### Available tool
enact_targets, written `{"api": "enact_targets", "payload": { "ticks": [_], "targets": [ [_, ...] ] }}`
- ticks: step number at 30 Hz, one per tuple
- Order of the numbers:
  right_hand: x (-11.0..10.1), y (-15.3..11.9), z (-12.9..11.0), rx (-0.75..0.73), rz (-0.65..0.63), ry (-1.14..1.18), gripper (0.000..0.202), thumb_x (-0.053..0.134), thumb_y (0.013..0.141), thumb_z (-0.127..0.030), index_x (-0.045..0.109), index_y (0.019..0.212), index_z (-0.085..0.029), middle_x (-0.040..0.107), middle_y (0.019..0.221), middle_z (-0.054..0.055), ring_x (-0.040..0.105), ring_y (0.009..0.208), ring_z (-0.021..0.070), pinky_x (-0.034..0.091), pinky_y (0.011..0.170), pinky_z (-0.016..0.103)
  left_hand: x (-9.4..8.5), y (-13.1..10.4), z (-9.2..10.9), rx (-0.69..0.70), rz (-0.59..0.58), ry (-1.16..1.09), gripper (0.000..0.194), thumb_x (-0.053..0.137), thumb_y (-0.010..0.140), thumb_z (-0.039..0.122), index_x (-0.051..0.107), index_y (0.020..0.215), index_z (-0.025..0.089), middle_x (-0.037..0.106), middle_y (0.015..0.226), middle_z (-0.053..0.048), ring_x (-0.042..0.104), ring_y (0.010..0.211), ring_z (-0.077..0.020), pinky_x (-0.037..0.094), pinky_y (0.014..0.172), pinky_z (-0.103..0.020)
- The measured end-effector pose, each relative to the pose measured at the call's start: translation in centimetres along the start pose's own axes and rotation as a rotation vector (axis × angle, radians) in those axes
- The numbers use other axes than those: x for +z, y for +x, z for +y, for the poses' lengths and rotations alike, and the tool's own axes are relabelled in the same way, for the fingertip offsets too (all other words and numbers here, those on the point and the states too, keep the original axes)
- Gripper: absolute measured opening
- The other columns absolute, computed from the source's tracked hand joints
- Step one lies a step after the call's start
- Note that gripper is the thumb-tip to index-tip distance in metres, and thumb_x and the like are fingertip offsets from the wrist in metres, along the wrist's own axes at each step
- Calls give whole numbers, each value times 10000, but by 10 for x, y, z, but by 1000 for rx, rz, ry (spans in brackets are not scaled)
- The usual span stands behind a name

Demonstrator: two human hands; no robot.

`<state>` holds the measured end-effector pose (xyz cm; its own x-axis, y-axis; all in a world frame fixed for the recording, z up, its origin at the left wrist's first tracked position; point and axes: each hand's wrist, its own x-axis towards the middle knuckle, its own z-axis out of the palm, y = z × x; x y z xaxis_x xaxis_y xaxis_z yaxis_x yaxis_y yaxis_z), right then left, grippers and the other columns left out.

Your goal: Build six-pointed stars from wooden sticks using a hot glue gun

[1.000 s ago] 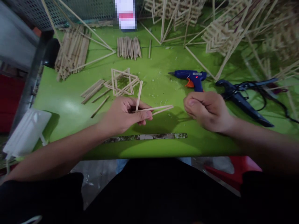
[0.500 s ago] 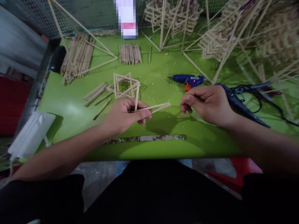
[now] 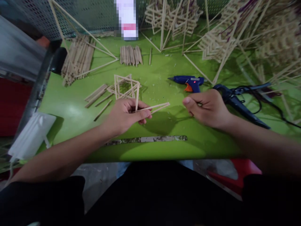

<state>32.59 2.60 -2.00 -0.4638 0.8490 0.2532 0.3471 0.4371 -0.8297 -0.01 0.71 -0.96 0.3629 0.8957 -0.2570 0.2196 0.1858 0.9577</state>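
My left hand [image 3: 128,115] pinches a small frame of thin wooden sticks [image 3: 160,106]; two sticks point right and meet at a tip, and one rises from the fingers. Behind it lies a star-like stick shape [image 3: 124,86], which the rising stick overlaps in view. My right hand [image 3: 203,106] is off to the right of that tip, its thumb and fingers pressed together; whatever they may hold is too small to make out. Just beyond it rests a blue glue gun [image 3: 188,80] with an orange trigger, its nozzle pointing left.
Loose sticks [image 3: 96,94] lie left of the star-like shape. Stick bundles [image 3: 131,55] and a larger pile [image 3: 78,59] are farther back. Stacked stick frames [image 3: 213,47] fill the back right. Near the front edge is a flat strip [image 3: 152,139]; a dark tool with cable [image 3: 242,105] lies right.
The fingers of my right hand have closed together more, and that hand has turned slightly. My left hand holds the stick frame almost unmoved.
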Motion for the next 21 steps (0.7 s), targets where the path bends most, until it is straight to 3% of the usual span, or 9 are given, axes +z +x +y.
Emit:
{"api": "enact_targets", "payload": {
  "ticks": [2,3,5,7,10,13,16,21],
  "targets": [
    [1,0,2,-47,-48,-61,713,820,1083,-604,487,576,-229,356,510,-58,278,481,93,167,481,362,2,-1,1,3,-19,42,170,935,983,384,900,1005,220,887,904,-48,779,699,-157,699,680,-288],
    [2,0,3,-58,-58,-84,690,832,1072,-600,502,589,-232,374,526,-54,298,498,103,194,497,362,3,-2,2,8,-24,63,179,931,983,394,898,1006,220,886,893,-47,781,694,-161,694,674,-289],
    [6,-1,3,-71,-28,-110,530,834,1074,-535,632,676,-248,563,622,-19,477,572,145,346,554,361,5,-3,3,15,-27,103,200,929,975,406,896,1026,215,883,868,-46,786,686,-169,683,664,-289],
    [10,-2,2,-82,6,-84,287,804,1086,-435,775,846,-279,762,841,36,677,746,210,515,686,393,8,-5,4,17,-25,134,219,939,955,398,893,1046,204,868,816,-40,786,670,-174,664,650,-280],
    [12,-3,-2,-54,13,-7,137,725,1111,-308,859,1082,-312,848,1064,66,784,939,252,615,827,429,10,-7,5,19,-17,164,221,949,932,378,888,1045,198,841,751,-23,783,655,-173,629,628,-260],
    [15,-5,-9,-67,38,-1,129,758,1103,-331,874,1159,-319,842,1080,73,783,944,258,620,815,436,12,-8,5,34,-26,207,242,945,934,404,892,1052,200,841,753,-23,780,656,-179,595,600,-256],
    [24,-8,-16,-160,44,-90,138,868,1034,-420,887,1117,-311,779,955,68,725,835,249,562,728,423,15,-10,6,81,-58,300,224,904,963,406,897,1054,201,846,775,-25,757,653,-175,562,589,-260],
    [38,-14,-24,-205,-57,-100,66,828,1047,-261,835,981,-261,687,763,3,612,653,168,442,594,355,20,-14,3,177,-55,374,212,874,990,356,904,1140,208,889,921,-35,807,779,-183,616,705,-273]
  ]
}}
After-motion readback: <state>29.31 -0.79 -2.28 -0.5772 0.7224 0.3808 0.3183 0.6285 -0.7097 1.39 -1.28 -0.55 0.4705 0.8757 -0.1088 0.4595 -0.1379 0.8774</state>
